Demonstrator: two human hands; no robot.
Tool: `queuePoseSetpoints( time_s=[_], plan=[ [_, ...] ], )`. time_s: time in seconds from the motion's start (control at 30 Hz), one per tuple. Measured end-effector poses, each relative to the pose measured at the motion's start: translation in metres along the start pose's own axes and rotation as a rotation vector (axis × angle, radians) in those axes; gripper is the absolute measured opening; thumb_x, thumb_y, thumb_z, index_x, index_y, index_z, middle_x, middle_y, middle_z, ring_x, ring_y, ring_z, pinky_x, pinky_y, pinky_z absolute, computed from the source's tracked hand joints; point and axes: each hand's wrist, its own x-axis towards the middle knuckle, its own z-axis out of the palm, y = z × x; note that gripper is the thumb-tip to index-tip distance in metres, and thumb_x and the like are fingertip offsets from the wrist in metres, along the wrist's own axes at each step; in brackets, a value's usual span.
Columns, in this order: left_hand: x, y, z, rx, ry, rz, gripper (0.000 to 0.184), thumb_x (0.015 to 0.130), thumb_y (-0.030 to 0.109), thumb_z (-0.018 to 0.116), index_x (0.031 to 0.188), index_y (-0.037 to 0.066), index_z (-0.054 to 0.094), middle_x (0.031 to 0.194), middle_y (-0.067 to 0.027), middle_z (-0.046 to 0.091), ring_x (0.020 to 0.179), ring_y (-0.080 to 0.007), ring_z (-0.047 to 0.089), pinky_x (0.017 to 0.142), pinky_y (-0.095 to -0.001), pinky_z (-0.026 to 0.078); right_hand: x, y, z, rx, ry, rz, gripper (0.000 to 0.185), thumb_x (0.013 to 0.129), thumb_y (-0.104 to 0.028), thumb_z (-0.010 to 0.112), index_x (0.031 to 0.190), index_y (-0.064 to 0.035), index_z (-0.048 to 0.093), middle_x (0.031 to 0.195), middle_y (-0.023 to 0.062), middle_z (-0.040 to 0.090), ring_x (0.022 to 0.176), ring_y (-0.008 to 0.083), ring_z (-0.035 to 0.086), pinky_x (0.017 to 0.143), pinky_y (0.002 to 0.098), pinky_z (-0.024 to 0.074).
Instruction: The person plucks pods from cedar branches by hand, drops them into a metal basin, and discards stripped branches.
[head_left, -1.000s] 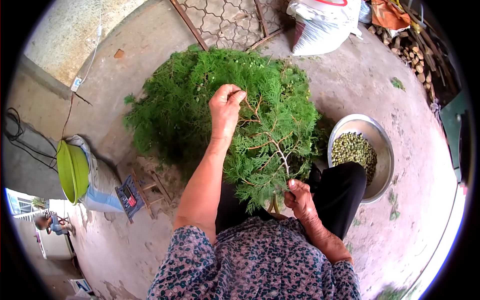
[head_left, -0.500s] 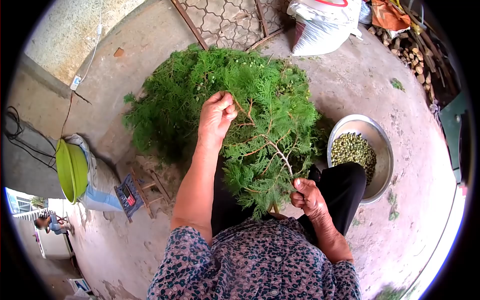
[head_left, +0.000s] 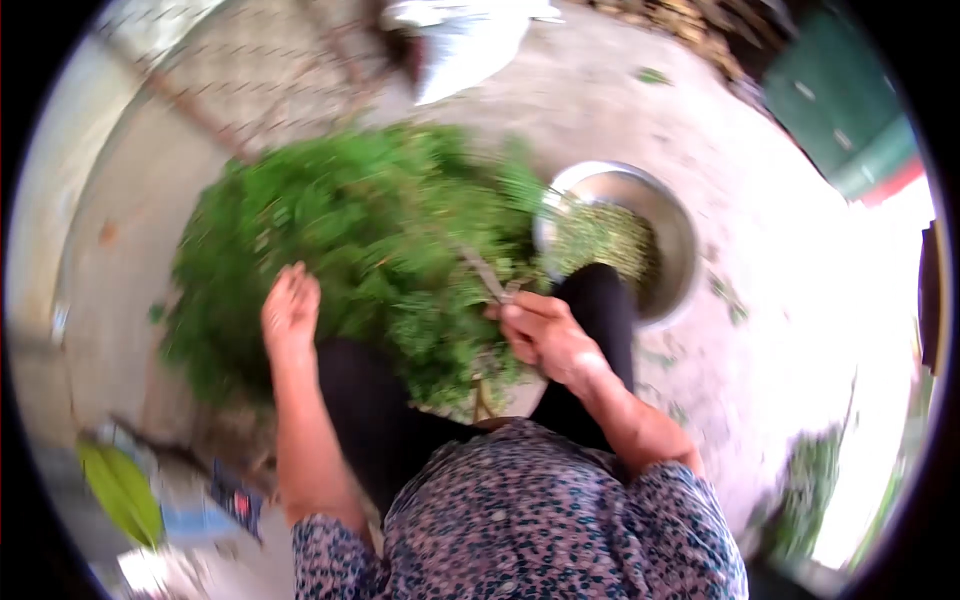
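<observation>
My right hand (head_left: 545,330) is closed around the woody stem of a leafy evergreen branch (head_left: 480,270), in front of my knees. The branch's feathery green sprays blur into the big heap of cut evergreen foliage (head_left: 330,190) behind it. Over the heap's left front edge is my left hand (head_left: 292,308), apart from the branch. Its fingers look curled together; motion blur hides whether anything is in them. Beside my right knee stands a metal basin (head_left: 680,230), partly filled with small round green cones or seeds (head_left: 610,240).
A white sack (head_left: 470,55) stands at the back, near a metal frame (head_left: 200,110) lying on the floor. Stacked firewood (head_left: 690,25) and a green object (head_left: 840,100) are at the back right. A lime-green tub (head_left: 120,490) is at lower left. Loose greenery (head_left: 805,495) lies at lower right.
My left hand has come off the branch and moved left and down. My right hand still grips the stem, and the foliage has swung. The whole view has turned and is blurred.
</observation>
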Motion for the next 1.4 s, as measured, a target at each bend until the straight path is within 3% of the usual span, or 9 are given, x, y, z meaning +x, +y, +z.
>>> queuePoseSetpoints(
  time_s=[0.33, 0.43, 0.5, 0.57, 0.63, 0.77, 1.07, 1.13, 1.4],
  plan=[
    [0.043, -0.054, -0.030, 0.240, -0.056, -0.355, 0.010, 0.087, 0.015, 0.054, 0.086, 0.005, 0.055, 0.069, -0.0010, 0.052, 0.057, -0.0095, 0.045, 0.050, -0.0211, 0.041, -0.101, -0.021, -0.156, 0.442, 0.667, -0.032, 0.016, 0.086, -0.016, 0.050, 0.086, -0.0015, 0.057, 0.057, -0.0016, 0.040, 0.040, 0.0061, 0.027, 0.036, 0.0219, 0.0200],
    [0.039, -0.066, -0.016, 0.245, -0.050, -0.380, 0.010, 0.086, 0.015, 0.055, 0.088, 0.005, 0.055, 0.070, -0.0008, 0.053, 0.058, -0.0093, 0.046, 0.051, -0.0211, 0.041, -0.214, -0.005, -0.281, 0.389, 1.226, -0.301, 0.013, 0.079, -0.020, 0.057, 0.076, -0.0070, 0.056, 0.057, -0.0013, 0.041, 0.043, 0.0086, 0.032, 0.036, 0.0225, 0.0249],
    [0.043, -0.069, -0.017, 0.222, -0.143, -0.385, 0.012, 0.086, 0.014, 0.055, 0.090, 0.003, 0.056, 0.076, -0.0031, 0.056, 0.064, -0.0104, 0.049, 0.056, -0.0213, 0.044, -0.306, -0.010, -0.334, 0.152, 1.517, -0.822, 0.018, 0.081, -0.025, 0.053, 0.075, -0.0082, 0.055, 0.065, 0.0007, 0.052, 0.059, 0.0115, 0.049, 0.055, 0.0244, 0.0437],
    [0.027, -0.075, 0.008, 0.201, -0.173, -0.350, 0.013, 0.086, 0.014, 0.055, 0.091, 0.002, 0.056, 0.079, -0.0047, 0.057, 0.068, -0.0116, 0.051, 0.060, -0.0222, 0.046, -0.406, -0.009, -0.374, 0.050, 1.843, -0.860, 0.035, 0.084, -0.031, 0.052, 0.100, 0.0000, 0.055, 0.108, 0.0144, 0.054, 0.100, 0.0216, 0.050, 0.087, 0.0316, 0.0406],
    [0.016, -0.083, 0.029, 0.101, -0.270, -0.345, 0.015, 0.085, 0.013, 0.055, 0.091, -0.001, 0.056, 0.089, -0.0094, 0.058, 0.079, -0.0155, 0.055, 0.071, -0.0252, 0.049, -0.428, -0.025, -0.366, 0.189, 2.191, -0.773, 0.030, 0.083, -0.024, 0.057, 0.104, -0.0029, 0.054, 0.104, 0.0147, 0.055, 0.097, 0.0244, 0.053, 0.085, 0.0374, 0.0427],
    [-0.028, -0.108, 0.094, 0.107, -0.486, -0.338, 0.016, 0.084, 0.011, 0.055, 0.092, -0.003, 0.056, 0.091, -0.0120, 0.057, 0.084, -0.0185, 0.054, 0.075, -0.0268, 0.048, -0.325, 0.007, -0.338, 0.184, 1.664, -0.617, 0.020, 0.087, -0.023, 0.053, 0.096, -0.0062, 0.055, 0.078, 0.0069, 0.059, 0.067, 0.0170, 0.059, 0.058, 0.0294, 0.0506],
    [-0.184, -0.173, 0.172, 0.967, -1.051, 0.093, 0.016, 0.083, -0.004, 0.045, 0.094, -0.001, 0.056, 0.096, -0.0088, 0.057, 0.088, -0.0189, 0.057, 0.082, -0.0303, 0.046, -0.043, 0.031, -0.050, 0.834, -0.026, -0.071, 0.051, 0.088, -0.050, 0.038, 0.107, -0.0041, 0.050, 0.096, 0.0073, 0.056, 0.083, 0.0206, 0.056, 0.067, 0.0324, 0.0459],
    [-0.180, -0.194, 0.169, 1.064, -1.300, 0.503, 0.021, 0.080, -0.005, 0.048, 0.099, 0.000, 0.055, 0.106, -0.0118, 0.056, 0.097, -0.0237, 0.056, 0.087, -0.0307, 0.044, -0.036, 0.024, -0.033, 0.948, 0.243, -0.132, 0.044, 0.090, -0.044, 0.038, 0.107, -0.0050, 0.049, 0.100, 0.0074, 0.055, 0.092, 0.0208, 0.054, 0.079, 0.0351, 0.0449],
    [-0.173, -0.208, 0.159, 1.048, -1.290, 0.363, 0.022, 0.081, -0.002, 0.052, 0.102, -0.002, 0.055, 0.110, -0.0136, 0.056, 0.101, -0.0247, 0.056, 0.087, -0.0295, 0.044, -0.002, 0.043, -0.131, 0.887, 0.450, -0.183, 0.051, 0.093, -0.043, 0.030, 0.091, 0.0028, 0.051, 0.089, 0.0133, 0.052, 0.071, 0.0244, 0.049, 0.069, 0.0360, 0.0425]
  ],
)
